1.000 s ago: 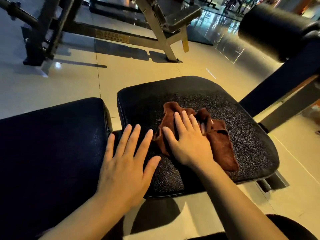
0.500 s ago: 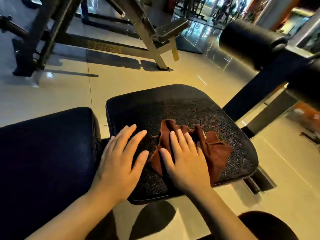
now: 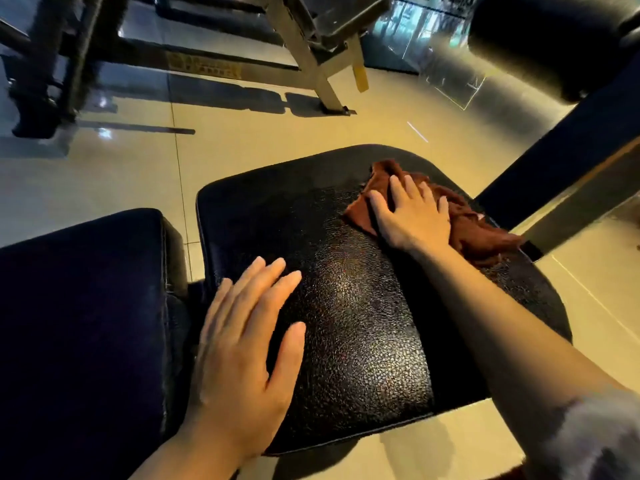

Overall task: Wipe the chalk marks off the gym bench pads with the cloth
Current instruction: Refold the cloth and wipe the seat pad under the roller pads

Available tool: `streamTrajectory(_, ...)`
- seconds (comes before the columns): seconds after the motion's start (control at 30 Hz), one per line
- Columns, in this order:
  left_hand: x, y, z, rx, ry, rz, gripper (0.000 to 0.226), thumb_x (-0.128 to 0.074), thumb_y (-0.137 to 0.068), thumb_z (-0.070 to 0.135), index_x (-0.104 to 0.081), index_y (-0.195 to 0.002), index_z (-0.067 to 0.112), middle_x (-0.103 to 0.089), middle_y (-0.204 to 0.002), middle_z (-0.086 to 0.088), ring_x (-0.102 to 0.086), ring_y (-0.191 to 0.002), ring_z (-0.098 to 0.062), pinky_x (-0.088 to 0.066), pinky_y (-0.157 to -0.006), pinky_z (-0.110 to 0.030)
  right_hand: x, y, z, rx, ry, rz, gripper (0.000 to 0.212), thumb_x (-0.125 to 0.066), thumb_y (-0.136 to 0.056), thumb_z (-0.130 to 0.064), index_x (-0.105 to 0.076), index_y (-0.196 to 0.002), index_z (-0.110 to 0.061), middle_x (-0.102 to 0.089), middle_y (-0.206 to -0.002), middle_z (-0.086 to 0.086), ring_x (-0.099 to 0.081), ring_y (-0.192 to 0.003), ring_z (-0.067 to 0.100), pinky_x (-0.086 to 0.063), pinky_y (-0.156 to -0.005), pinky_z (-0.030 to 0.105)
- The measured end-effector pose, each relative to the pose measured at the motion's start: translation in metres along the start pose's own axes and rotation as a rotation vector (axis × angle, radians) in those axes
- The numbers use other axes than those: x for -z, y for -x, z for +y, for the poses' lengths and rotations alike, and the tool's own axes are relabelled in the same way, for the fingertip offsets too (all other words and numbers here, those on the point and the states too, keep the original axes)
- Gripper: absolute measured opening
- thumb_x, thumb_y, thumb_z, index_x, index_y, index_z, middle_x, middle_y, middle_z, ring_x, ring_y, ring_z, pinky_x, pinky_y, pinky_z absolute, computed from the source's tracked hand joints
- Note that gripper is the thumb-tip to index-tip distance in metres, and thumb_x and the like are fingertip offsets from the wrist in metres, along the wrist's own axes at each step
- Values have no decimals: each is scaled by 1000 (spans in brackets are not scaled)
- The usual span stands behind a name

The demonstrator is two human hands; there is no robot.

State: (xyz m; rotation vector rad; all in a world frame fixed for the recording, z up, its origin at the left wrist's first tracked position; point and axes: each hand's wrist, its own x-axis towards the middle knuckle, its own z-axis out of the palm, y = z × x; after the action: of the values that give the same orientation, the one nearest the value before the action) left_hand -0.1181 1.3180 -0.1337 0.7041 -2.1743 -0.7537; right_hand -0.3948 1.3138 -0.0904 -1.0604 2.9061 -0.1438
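A black textured seat pad fills the middle of the view, with a second dark pad beside it on the left. A crumpled brown cloth lies at the seat pad's far right corner. My right hand presses flat on the cloth, fingers straight. My left hand rests flat on the seat pad's near left edge, fingers spread and holding nothing. No chalk marks are plain to see on the pads.
A black roller pad on a dark upright post stands at the right. A metal gym frame and a dark rack stand on the tiled floor beyond the bench.
My right hand has pushed the cloth from the middle of the seat pad to its far right corner. My left hand stays flat at the pad's near left edge.
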Motion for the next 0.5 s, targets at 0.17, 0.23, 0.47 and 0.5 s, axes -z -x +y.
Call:
streamTrajectory(0.17,0,-2,-1,-7,-4,-8,44,-36,-96,36,-47,-137,25,-42,-147,9,-27,-143,-7,-10,-120,-33,3,-37,-2,-46,-7,-24,71,-20,-97,-65,-17,-156,-25,-6,-164,-1,-2,-150,24,4,-119,51)
streamTrajectory(0.23,-1,-1,-2,-5,-11,-13,44,-35,-97,37,-49,-137,24,-43,-147,7,-28,-143,-8,-9,-120,-31,3,-24,-3,-16,-1,-12,71,-20,-98,-63,-15,-156,-23,-5,-164,1,-2,-150,25,4,-119,51)
streamTrajectory(0.47,2,-4,-1,11,-69,-68,51,-31,-95,45,-52,-135,22,-42,-148,3,-24,-142,-8,-1,-119,-22,-2,89,1,165,-25,31,66,-24,-99,-58,-17,-155,-25,-6,-164,-1,-2,-150,20,-5,-119,41)
streamTrajectory(0.5,3,-4,0,8,-81,-78,52,-30,-95,46,-52,-136,22,-42,-148,3,-23,-142,-8,0,-119,-21,-1,106,4,187,-22,29,66,-24,-99,-58,-16,-156,-26,-4,-164,-3,-1,-150,19,-5,-118,38)
